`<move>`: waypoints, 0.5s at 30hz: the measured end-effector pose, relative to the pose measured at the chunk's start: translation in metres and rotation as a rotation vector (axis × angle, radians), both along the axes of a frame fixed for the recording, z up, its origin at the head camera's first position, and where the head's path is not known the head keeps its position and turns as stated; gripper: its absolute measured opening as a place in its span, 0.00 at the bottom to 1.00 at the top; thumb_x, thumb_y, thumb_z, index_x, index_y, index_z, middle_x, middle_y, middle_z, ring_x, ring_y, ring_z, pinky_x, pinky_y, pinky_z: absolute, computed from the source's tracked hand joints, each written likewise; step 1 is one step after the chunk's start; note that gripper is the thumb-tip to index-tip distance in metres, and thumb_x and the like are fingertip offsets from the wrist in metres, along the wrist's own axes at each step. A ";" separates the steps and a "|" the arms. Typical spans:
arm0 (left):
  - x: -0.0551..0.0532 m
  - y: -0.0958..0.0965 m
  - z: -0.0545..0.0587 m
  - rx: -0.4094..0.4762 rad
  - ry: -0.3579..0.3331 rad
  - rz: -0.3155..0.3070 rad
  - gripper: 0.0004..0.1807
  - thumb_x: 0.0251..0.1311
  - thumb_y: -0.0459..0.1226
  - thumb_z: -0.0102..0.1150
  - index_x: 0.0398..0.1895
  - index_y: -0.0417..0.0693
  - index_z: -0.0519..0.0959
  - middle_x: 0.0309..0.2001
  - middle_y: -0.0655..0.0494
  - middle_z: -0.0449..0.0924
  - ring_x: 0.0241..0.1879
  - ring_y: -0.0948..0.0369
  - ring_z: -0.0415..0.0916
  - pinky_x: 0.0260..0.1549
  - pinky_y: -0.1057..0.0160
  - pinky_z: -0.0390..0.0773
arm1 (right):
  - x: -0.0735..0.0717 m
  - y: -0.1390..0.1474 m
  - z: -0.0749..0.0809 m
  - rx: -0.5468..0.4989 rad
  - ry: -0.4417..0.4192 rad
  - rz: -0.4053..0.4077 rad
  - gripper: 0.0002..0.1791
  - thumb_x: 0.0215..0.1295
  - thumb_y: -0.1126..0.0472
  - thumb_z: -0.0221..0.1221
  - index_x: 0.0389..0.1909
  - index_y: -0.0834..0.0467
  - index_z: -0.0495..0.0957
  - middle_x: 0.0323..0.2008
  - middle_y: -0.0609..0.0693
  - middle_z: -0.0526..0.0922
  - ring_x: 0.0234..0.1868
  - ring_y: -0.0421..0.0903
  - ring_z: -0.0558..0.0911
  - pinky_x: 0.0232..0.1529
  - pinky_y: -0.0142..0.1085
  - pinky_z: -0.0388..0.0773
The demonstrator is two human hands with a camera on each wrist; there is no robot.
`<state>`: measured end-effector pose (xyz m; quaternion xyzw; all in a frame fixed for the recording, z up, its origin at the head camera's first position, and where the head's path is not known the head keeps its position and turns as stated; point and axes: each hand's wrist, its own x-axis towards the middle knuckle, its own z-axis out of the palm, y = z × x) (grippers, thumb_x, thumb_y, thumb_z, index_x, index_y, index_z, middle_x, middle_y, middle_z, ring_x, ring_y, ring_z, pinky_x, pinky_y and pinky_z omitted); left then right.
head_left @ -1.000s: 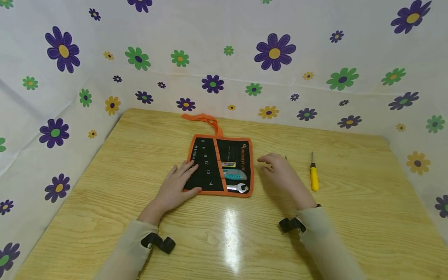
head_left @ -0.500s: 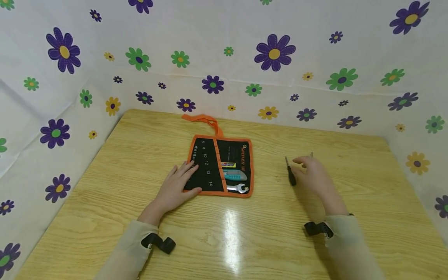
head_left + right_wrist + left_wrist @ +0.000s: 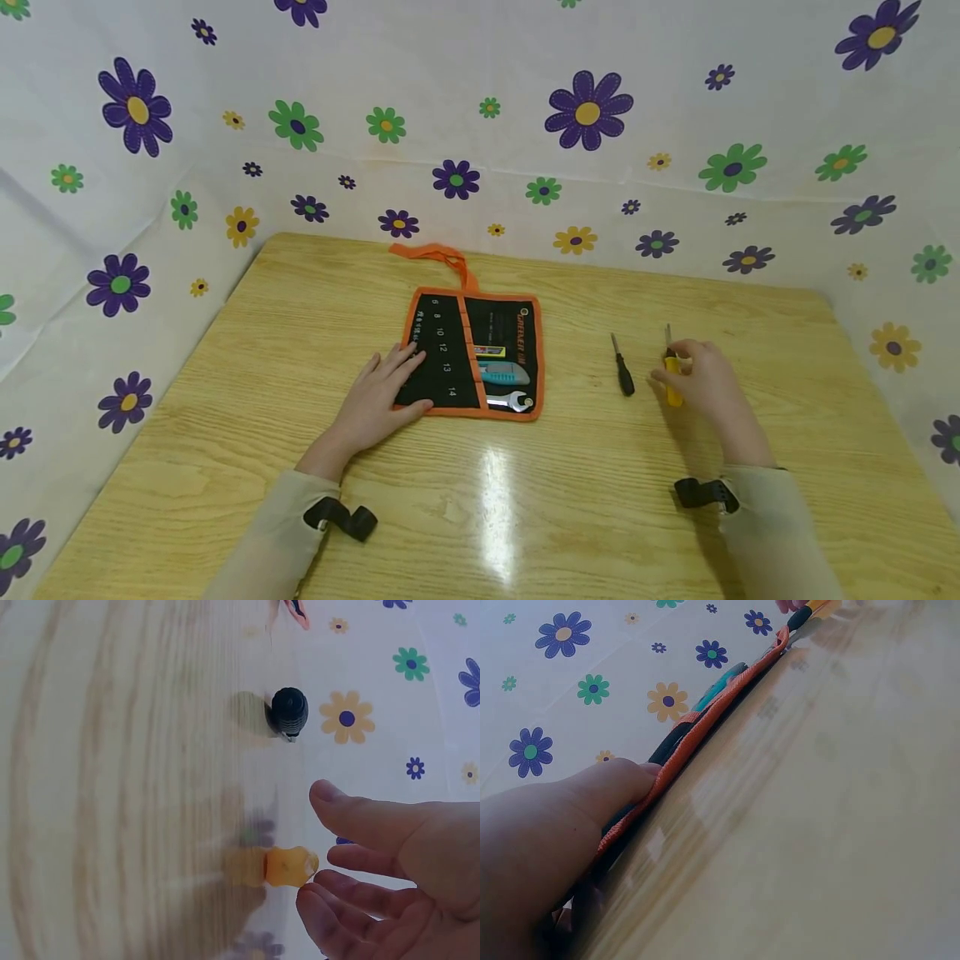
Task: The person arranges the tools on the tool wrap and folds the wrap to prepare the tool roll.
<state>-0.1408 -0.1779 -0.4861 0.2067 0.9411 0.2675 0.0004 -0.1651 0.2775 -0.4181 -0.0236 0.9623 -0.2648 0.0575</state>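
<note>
My left hand (image 3: pixel 375 400) rests with spread fingers on the left part of a black tool pouch (image 3: pixel 502 321) with orange edging. A teal utility knife (image 3: pixel 504 374) and a wrench (image 3: pixel 512 402) show in the pouch, beside a small yellow-labelled item (image 3: pixel 490 352). My right hand (image 3: pixel 705 379) hovers over a yellow-handled screwdriver (image 3: pixel 674 395) and hides part of its handle. In the right wrist view, the thumb stands apart from the yellow handle (image 3: pixel 289 867), and the other fingers are close to it; contact is unclear. A black-handled screwdriver (image 3: pixel 625 377) lies left of that hand.
An orange strap (image 3: pixel 442 252) trails from the pouch's far edge. Everything lies on a wood-grain table (image 3: pixel 375 517). A white flower-patterned sheet (image 3: pixel 495 67) stands behind the table and along its sides.
My right hand has moved right, from beside the pouch, past the black-handled screwdriver, to the yellow one. My left hand and the pouch have stayed in place.
</note>
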 end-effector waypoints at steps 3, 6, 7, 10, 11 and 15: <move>0.000 0.000 0.000 -0.002 -0.001 0.000 0.42 0.61 0.58 0.56 0.74 0.50 0.57 0.74 0.51 0.51 0.73 0.53 0.41 0.70 0.50 0.37 | -0.001 0.001 0.000 0.014 -0.017 0.001 0.34 0.64 0.57 0.62 0.61 0.76 0.63 0.51 0.74 0.66 0.51 0.70 0.73 0.44 0.54 0.78; 0.000 0.000 0.000 0.001 -0.001 0.000 0.42 0.61 0.58 0.56 0.74 0.50 0.57 0.74 0.51 0.51 0.73 0.53 0.41 0.70 0.50 0.37 | -0.002 0.002 -0.001 0.022 -0.025 0.003 0.34 0.63 0.57 0.63 0.60 0.77 0.64 0.49 0.74 0.67 0.49 0.69 0.74 0.43 0.53 0.78; 0.000 0.000 0.000 0.003 -0.001 0.000 0.42 0.61 0.58 0.56 0.74 0.50 0.57 0.74 0.51 0.51 0.73 0.53 0.41 0.70 0.50 0.37 | -0.002 0.002 -0.002 0.025 -0.026 0.003 0.33 0.63 0.57 0.63 0.59 0.77 0.64 0.48 0.73 0.67 0.48 0.69 0.74 0.42 0.53 0.78; 0.000 0.000 0.001 0.008 -0.002 0.000 0.42 0.61 0.57 0.56 0.74 0.50 0.57 0.74 0.51 0.51 0.73 0.53 0.42 0.70 0.49 0.37 | -0.002 0.003 -0.003 0.023 -0.029 -0.001 0.32 0.62 0.59 0.64 0.58 0.77 0.65 0.47 0.73 0.68 0.47 0.68 0.74 0.42 0.53 0.78; 0.000 0.000 0.001 0.009 -0.002 0.000 0.42 0.61 0.57 0.56 0.74 0.50 0.58 0.74 0.50 0.51 0.73 0.53 0.42 0.70 0.49 0.37 | -0.003 0.003 -0.004 0.023 -0.028 -0.002 0.32 0.62 0.60 0.64 0.58 0.77 0.65 0.47 0.73 0.68 0.47 0.68 0.74 0.43 0.52 0.78; 0.000 0.001 0.001 0.007 -0.004 0.000 0.42 0.61 0.57 0.56 0.74 0.50 0.58 0.74 0.50 0.51 0.73 0.52 0.42 0.70 0.49 0.37 | -0.003 0.005 -0.005 0.021 -0.024 -0.001 0.30 0.62 0.63 0.63 0.58 0.77 0.64 0.47 0.73 0.68 0.47 0.69 0.74 0.42 0.52 0.79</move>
